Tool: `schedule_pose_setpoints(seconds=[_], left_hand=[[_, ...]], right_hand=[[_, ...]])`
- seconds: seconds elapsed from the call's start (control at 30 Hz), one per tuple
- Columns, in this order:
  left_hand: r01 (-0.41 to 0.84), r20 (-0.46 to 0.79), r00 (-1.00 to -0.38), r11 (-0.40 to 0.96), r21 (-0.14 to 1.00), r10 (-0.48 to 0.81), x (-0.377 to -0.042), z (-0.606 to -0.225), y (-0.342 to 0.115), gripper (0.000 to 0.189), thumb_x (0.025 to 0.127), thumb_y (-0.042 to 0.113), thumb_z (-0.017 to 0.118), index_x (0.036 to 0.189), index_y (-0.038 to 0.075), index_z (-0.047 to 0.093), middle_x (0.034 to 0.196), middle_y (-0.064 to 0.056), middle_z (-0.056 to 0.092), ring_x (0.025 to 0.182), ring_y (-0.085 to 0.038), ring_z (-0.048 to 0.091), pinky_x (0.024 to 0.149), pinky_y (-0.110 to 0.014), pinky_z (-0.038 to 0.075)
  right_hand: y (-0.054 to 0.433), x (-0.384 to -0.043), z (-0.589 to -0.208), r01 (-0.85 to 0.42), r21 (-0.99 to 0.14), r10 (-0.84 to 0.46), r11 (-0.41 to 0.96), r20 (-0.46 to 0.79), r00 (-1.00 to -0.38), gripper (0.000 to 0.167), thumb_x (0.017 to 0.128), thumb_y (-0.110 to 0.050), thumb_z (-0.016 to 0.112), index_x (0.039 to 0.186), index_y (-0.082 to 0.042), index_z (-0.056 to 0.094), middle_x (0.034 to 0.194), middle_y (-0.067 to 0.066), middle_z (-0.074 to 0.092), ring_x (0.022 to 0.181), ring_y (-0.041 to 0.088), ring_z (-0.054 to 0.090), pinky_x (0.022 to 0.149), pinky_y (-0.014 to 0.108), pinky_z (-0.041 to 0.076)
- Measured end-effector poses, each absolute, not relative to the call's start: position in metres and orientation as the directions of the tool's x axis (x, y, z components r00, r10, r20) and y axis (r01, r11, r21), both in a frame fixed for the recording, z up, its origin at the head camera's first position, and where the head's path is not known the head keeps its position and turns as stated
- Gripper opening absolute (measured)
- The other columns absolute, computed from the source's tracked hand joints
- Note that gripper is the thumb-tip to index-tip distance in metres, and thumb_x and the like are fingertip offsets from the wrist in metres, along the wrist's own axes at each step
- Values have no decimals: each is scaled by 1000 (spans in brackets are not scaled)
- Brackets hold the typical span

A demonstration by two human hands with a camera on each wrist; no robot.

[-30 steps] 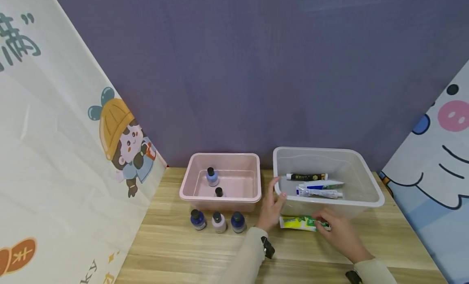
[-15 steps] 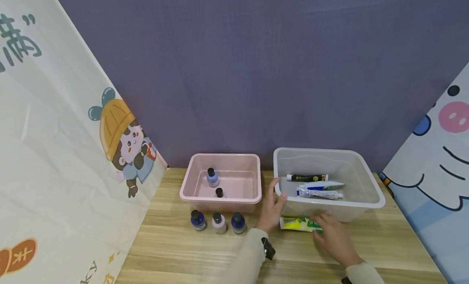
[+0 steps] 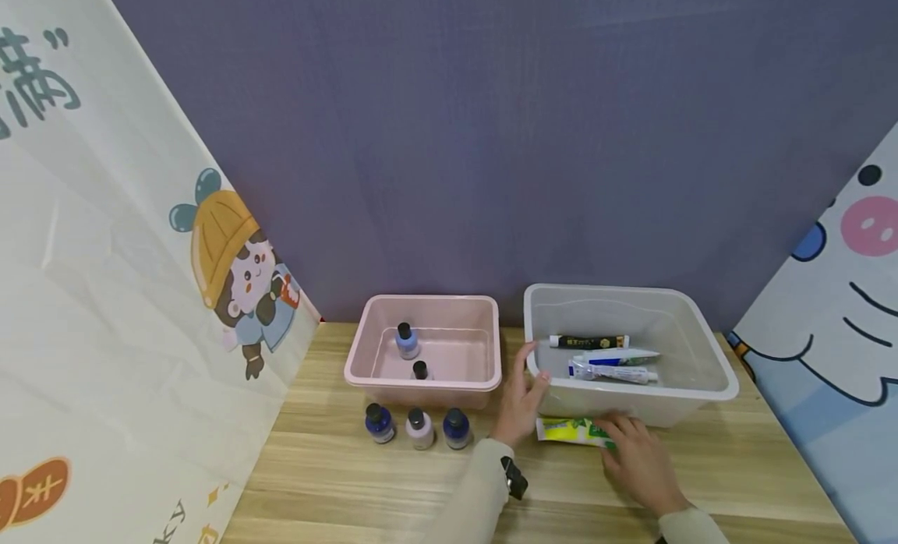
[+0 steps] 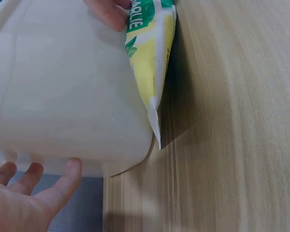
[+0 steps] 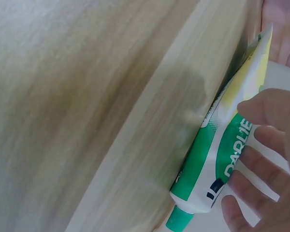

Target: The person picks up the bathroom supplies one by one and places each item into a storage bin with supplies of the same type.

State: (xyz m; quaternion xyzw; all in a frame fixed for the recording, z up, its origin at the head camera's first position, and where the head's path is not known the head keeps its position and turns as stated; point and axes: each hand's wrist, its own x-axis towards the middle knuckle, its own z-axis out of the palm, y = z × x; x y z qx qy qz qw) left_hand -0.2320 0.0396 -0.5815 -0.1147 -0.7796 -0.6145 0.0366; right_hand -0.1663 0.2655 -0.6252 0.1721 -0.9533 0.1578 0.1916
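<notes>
My left hand [image 3: 517,404] rests against the left front corner of a whitish plastic bin [image 3: 631,386], its fairly straight fingers [image 4: 63,186] touching the wall. In front of that bin lies a yellow, green and white toothpaste tube [image 3: 570,430] with a green cap [image 5: 179,220]. My right hand [image 3: 638,458] is over the tube's right end. The right wrist view has the thumb on one side of the tube and the fingers along the other, beside the bin wall. Inside the bin are a black toothpaste tube [image 3: 589,342] and other white and blue tubes [image 3: 612,372].
Left of the bin stands a pink bin [image 3: 424,385] holding two small bottles, one a light blue bottle [image 3: 407,344]. Before it stand a dark blue bottle [image 3: 380,425], a pale pink bottle [image 3: 419,430] and a second dark blue bottle [image 3: 456,430]. A dark curtain [image 3: 449,139] hangs behind.
My right hand has shifted slightly left along the toothpaste tube, covering its cap end in the head view. The left hand has stayed at the bin corner.
</notes>
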Motion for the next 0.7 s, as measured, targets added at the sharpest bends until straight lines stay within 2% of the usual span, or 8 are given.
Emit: schedule_pose_setpoints(seconds=[0.03, 0.23, 0.4, 0.57, 0.7], left_hand=[[226, 201, -971, 218, 949, 133, -232, -581, 40, 54, 105, 46, 49, 154, 52, 26, 148, -2, 54, 101, -11, 60, 94, -35, 49], [226, 201, -970, 213, 950, 134, -232, -581, 39, 53, 106, 46, 49, 153, 53, 26, 148, 0, 54, 102, -12, 60, 92, -34, 50], [232, 207, -969, 216, 948, 133, -232, -582, 39, 54, 106, 46, 49, 154, 52, 27, 144, 1, 56, 98, -10, 59, 90, -32, 50], [231, 206, -969, 211, 950, 136, -232, -581, 39, 54, 106, 45, 50, 154, 52, 27, 135, -2, 60, 90, -8, 57, 82, -28, 51], [235, 209, -968, 203, 951, 140, -233, -582, 39, 53, 106, 44, 50, 154, 51, 27, 135, -3, 60, 90, -7, 58, 81, -28, 52]], right_hand=[[265, -167, -625, -387, -236, -266, 892, 417, -869, 46, 71, -14, 85, 115, -11, 73, 115, 8, 69, 106, 37, 63, 78, 58, 55], [262, -167, -627, -369, -225, -255, 902, 411, -875, 44, 72, -12, 83, 115, -11, 74, 117, 9, 68, 109, 39, 61, 81, 59, 54], [261, -167, -628, -346, -216, -245, 913, 390, -888, 49, 70, -12, 83, 118, -12, 72, 119, 10, 67, 108, 38, 60, 80, 58, 53], [260, -168, -627, -313, -217, -229, 925, 341, -912, 52, 68, -13, 85, 118, -12, 71, 119, 11, 65, 109, 39, 58, 79, 58, 52], [260, -168, -627, -300, -215, -223, 929, 319, -921, 51, 68, -12, 85, 116, -12, 70, 119, 12, 65, 109, 39, 57, 81, 58, 52]])
